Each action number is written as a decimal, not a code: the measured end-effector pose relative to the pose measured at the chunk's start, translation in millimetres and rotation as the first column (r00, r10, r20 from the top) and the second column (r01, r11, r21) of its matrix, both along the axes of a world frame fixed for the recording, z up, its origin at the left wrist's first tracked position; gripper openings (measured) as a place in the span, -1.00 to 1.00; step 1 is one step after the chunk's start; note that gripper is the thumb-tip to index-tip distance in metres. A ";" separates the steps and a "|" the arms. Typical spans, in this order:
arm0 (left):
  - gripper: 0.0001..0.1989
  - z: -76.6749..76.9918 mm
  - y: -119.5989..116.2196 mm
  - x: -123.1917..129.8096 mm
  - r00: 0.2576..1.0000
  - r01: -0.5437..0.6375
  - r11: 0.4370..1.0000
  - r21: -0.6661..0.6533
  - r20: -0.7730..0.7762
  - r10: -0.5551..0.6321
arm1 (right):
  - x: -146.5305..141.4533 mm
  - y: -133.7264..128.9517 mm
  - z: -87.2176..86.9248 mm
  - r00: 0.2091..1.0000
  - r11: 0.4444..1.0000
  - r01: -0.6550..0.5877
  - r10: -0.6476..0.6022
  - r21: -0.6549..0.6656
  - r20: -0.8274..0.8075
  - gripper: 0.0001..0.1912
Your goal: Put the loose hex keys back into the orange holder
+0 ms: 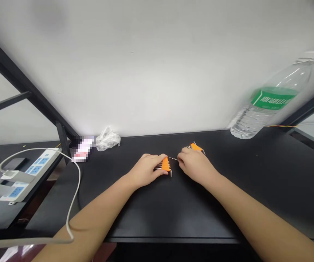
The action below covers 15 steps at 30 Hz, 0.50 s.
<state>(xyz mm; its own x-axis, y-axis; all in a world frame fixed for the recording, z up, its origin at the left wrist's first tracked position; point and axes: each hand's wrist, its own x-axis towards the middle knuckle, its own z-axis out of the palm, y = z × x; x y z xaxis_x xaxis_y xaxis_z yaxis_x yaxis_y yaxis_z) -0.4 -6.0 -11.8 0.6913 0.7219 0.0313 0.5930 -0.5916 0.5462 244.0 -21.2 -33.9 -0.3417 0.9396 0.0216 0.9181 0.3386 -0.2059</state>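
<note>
My left hand point(148, 169) grips an orange hex key holder point(165, 164) between thumb and fingers, low over the black desk point(157, 211). Several metal keys run through that holder, and a bent key end sticks out at its near right corner. In my right hand point(196, 163) a thin metal hex key point(173, 158) is pinched, its tip pointing left towards the holder but apart from it. Just beyond the right hand lies a second orange hex key holder point(196, 146) with several keys, partly hidden by that hand.
A large plastic bottle point(273, 98) with a green label stands at the back right. Crumpled clear plastic point(108, 139) lies at the wall, beside a blurred-out item point(83, 149). On the left are a power strip point(32, 174) and a white cable point(76, 193) looping above my left forearm.
</note>
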 end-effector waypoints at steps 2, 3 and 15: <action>-0.53 0.8 -0.2 -0.1 1.000 0.005 1.000 -0.008 -0.006 -0.005 | 0.0 -1.5 0.9 1.000 1.000 -0.011 0.010 -0.017 -0.013 -0.75; -0.52 1.0 -0.2 -0.2 1.000 0.007 1.000 -0.010 -0.009 -0.007 | 0.2 -2.3 1.3 1.000 1.000 -0.014 0.013 -0.022 -0.018 -0.74; -0.51 -0.2 0.1 0.5 1.000 0.019 1.000 -0.007 -0.010 -0.019 | 0.0 -3.7 0.0 0.996 0.995 0.019 -0.027 -0.096 -0.082 -0.77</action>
